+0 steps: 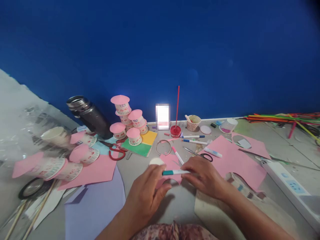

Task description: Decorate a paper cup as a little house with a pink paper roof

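A felt-tip marker [175, 172] with a green cap and a white barrel lies level between my hands. My left hand [149, 186] has its fingers at the green cap end. With thumb and fingers, my right hand [203, 175] grips the white barrel. Just beyond my left fingertips is a round white shape [156, 161], partly covered by the hand. Under the marker is a piece of cut pink paper [170, 161]. A pink-capped marker [177, 156] lies beyond it, near my right hand, and black-handled scissors [200, 154] lie further right.
Small paper cups with pink roofs [120, 100] stand at the left, by a black flask [90, 116]. Red-handled scissors [117, 153] and lilac paper [97, 203] lie there too. At the right are pink sheets [225, 156], a power strip [287, 183] and colourful pipe cleaners [275, 117].
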{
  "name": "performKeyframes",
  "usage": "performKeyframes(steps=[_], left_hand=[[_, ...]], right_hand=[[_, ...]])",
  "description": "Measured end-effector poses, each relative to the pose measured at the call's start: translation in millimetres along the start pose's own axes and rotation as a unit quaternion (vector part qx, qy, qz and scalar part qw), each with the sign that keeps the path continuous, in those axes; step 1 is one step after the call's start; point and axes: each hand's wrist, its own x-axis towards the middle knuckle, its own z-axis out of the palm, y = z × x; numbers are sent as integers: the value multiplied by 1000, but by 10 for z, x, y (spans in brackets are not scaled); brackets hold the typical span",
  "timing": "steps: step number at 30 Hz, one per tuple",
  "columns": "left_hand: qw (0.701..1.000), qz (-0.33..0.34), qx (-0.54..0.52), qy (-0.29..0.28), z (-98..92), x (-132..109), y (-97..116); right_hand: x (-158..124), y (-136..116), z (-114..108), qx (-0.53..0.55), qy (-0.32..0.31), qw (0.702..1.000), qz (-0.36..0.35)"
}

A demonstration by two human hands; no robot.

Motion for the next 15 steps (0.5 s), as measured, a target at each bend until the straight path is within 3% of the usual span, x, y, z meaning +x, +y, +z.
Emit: performKeyframes(steps=[2,5,8,11,15], left_hand=[[998,-15,-17,-54,-33,18,75],[987,-97,-72,-106,-27,2,162],[958,-183,-158,-154,4,-33,234],[927,-231,-230,-185,22,-71,273],[887,-307,-281,-202,-21,-129,285]], right_hand=[[-23,-138,13,54,10,998,-12],[-70,-198,6,155,-10,985,73],[-144,-162,49,313,-65,930,179],[-216,-169,171,457,-64,863,206],[-235,-322,342,476,-80,837,258]])
